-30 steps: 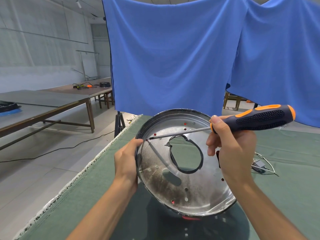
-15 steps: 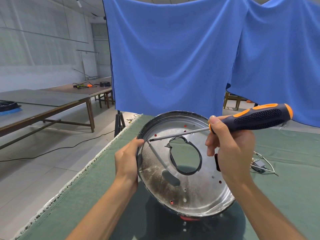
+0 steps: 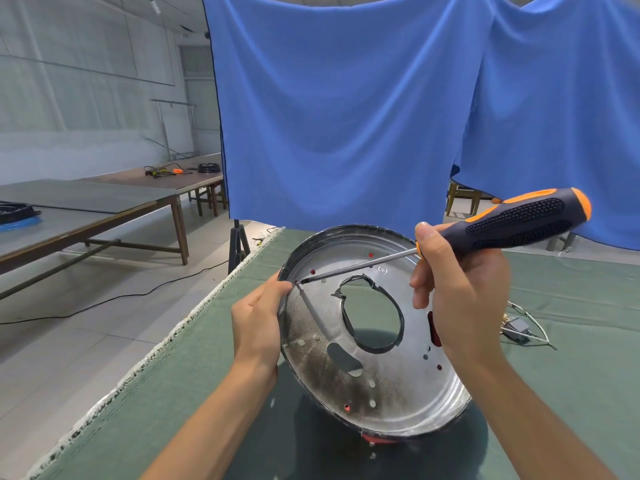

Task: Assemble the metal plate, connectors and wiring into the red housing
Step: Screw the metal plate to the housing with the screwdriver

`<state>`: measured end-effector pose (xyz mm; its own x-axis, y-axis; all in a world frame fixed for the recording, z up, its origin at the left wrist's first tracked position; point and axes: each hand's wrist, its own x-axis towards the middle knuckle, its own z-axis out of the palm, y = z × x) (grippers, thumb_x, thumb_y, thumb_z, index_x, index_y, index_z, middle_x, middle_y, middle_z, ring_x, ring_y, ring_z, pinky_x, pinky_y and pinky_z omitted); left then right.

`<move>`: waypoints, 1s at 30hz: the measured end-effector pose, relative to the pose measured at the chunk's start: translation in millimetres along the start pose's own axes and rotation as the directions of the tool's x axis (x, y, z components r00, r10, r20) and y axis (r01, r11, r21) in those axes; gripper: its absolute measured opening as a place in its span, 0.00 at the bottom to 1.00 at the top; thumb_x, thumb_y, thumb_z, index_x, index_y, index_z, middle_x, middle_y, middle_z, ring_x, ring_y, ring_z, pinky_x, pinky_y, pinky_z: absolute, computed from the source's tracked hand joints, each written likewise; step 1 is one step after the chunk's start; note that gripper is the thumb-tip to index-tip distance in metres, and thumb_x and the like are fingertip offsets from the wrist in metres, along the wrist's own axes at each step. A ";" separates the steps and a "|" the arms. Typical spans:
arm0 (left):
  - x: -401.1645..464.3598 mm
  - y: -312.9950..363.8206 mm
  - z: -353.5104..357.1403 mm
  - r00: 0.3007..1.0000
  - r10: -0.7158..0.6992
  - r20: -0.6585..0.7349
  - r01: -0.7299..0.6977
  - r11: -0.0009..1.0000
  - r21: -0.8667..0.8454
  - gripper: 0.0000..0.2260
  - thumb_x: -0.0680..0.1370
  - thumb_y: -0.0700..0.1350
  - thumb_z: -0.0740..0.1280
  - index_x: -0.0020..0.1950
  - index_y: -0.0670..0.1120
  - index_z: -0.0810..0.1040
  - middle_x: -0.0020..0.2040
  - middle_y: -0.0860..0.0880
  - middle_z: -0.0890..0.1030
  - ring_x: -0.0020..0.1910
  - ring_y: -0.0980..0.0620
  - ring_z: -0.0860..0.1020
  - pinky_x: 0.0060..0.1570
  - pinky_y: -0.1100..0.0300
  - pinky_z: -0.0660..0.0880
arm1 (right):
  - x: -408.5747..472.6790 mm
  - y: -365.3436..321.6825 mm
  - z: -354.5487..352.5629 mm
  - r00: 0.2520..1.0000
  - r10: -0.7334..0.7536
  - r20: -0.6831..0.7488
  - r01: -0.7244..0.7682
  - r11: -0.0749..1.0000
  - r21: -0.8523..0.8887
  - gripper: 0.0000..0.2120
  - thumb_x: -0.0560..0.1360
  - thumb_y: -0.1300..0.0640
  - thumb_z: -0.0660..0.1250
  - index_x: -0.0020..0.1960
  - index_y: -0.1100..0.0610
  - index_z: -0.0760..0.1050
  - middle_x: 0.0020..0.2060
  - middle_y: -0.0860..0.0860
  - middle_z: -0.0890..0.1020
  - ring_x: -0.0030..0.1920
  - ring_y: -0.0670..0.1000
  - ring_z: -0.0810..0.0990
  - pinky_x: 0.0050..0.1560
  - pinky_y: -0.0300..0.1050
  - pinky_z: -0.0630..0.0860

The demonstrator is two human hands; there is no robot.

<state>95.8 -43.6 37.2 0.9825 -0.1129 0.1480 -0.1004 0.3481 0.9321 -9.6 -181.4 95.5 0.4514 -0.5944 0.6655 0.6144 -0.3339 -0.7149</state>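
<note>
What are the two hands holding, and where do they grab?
The left hand grips the metal plate by its left rim. The right hand holds the screwdriver at the handle's front end.

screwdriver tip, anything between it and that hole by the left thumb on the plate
Nothing visible. The screwdriver shaft crosses open air above the metal plate, its tip beside the left hand thumb at the rim. The right hand holds the handle.

Blue cloth hangs far across the room behind a green-covered table, with long wooden tables at left on a pale tiled floor, beside white walls.
</note>
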 end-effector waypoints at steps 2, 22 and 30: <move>0.4 -1.2 0.6 1.000 0.002 0.010 -0.002 1.000 0.017 0.18 0.73 0.40 0.65 0.23 0.47 0.73 0.24 0.53 0.69 0.26 0.55 0.67 0.29 0.60 0.65 | 0.2 -1.6 3.7 1.000 0.000 -0.014 0.000 1.000 -0.016 0.12 0.73 0.55 0.67 0.32 0.55 0.73 0.19 0.51 0.72 0.17 0.50 0.68 0.21 0.35 0.64; -7.7 -3.7 2.4 0.899 -0.432 0.071 0.438 0.885 -0.156 0.09 0.69 0.40 0.67 0.30 0.43 0.72 0.27 0.45 0.69 0.24 0.49 0.67 0.25 0.61 0.66 | 49.4 -45.8 68.4 0.977 -0.004 0.215 0.180 0.557 -0.811 0.28 0.67 0.35 0.68 0.27 0.55 0.61 0.22 0.48 0.67 0.27 0.50 0.68 0.29 0.44 0.59; -24.5 -21.1 15.0 0.885 -0.438 0.158 0.438 0.898 0.039 0.08 0.70 0.39 0.67 0.31 0.42 0.72 0.28 0.45 0.68 0.32 0.49 0.66 0.32 0.57 0.63 | 56.1 -35.8 67.6 0.905 0.298 0.303 -0.055 0.790 -0.611 0.13 0.72 0.48 0.71 0.37 0.57 0.78 0.23 0.41 0.77 0.22 0.41 0.68 0.24 0.32 0.65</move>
<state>71.5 -62.2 18.9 0.8886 -0.3998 -0.2248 0.3338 0.2274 0.9148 37.5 -153.4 173.0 0.7880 -0.4157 0.4542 0.0647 -0.6778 -0.7324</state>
